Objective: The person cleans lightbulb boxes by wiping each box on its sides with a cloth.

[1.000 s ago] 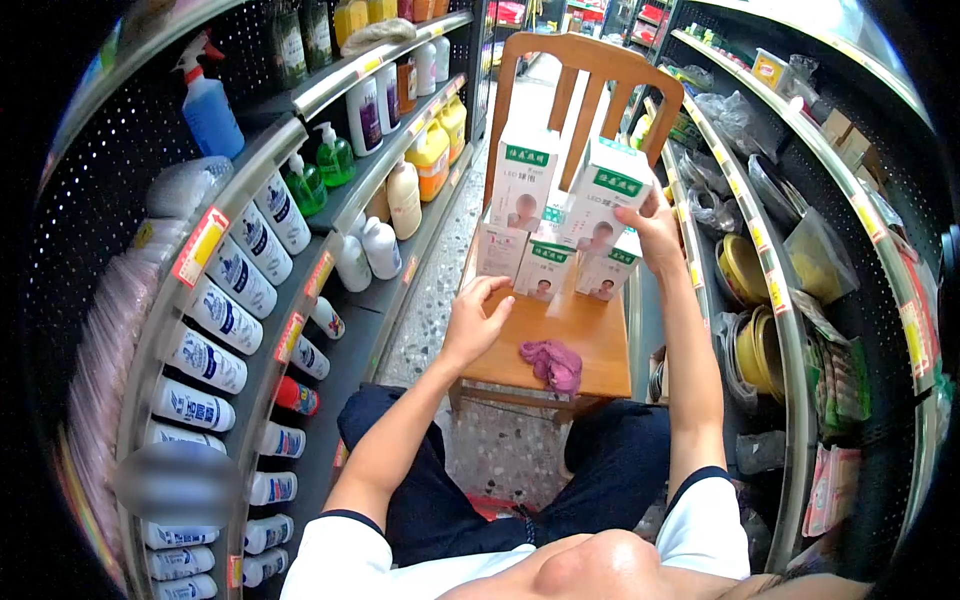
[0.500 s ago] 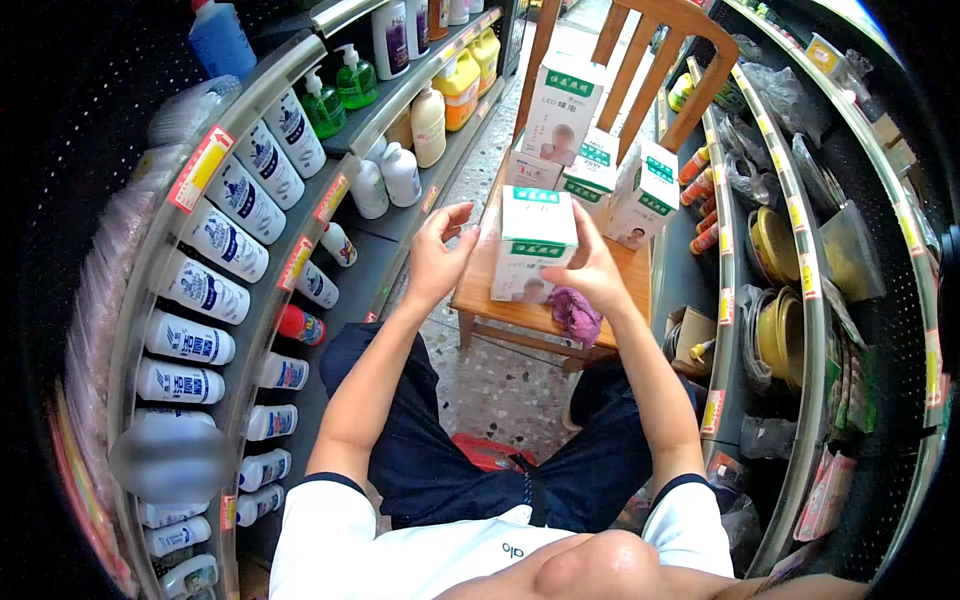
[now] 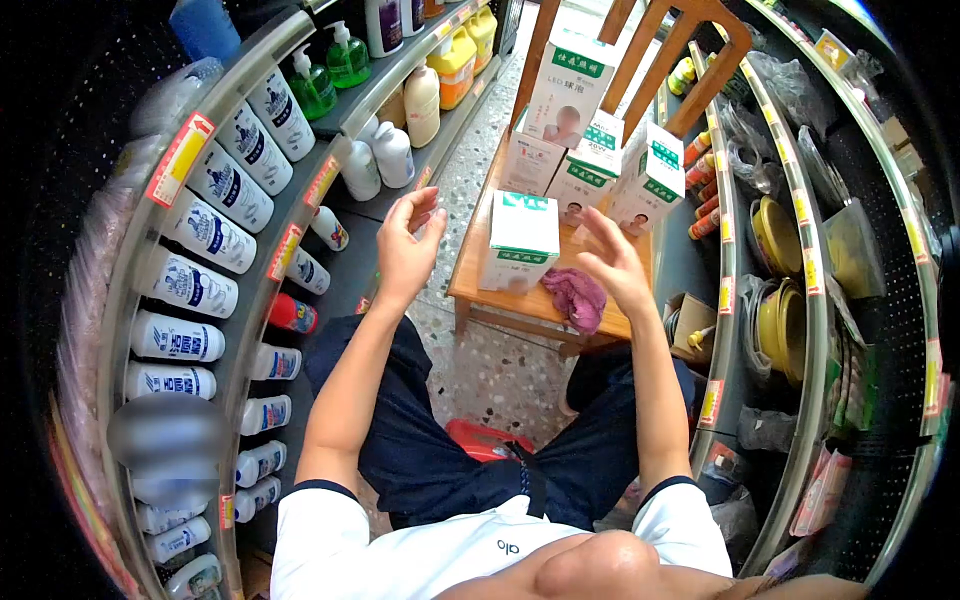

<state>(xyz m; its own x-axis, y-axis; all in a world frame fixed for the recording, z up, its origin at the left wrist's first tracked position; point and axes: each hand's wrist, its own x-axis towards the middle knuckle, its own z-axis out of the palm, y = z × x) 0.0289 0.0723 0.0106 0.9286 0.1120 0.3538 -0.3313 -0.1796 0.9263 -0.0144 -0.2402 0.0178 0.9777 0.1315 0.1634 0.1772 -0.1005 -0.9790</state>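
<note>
Wooden chair with white-and-green boxes and a crumpled purple cloth on its seat

- Chair sits straight ahead in the aisle, backrest at the far end, left shelf and right shelf running along either side
- Back of the seat's got a left box, middle box and right box, plus a top box that looks stacked on the left one
- Front box is nearer the seat's front edge, cloth just right of it
- Left hand is out left of the chair, right hand right of the front box, near the cloth
- Bottles on the left shelf, pans on the right
</note>
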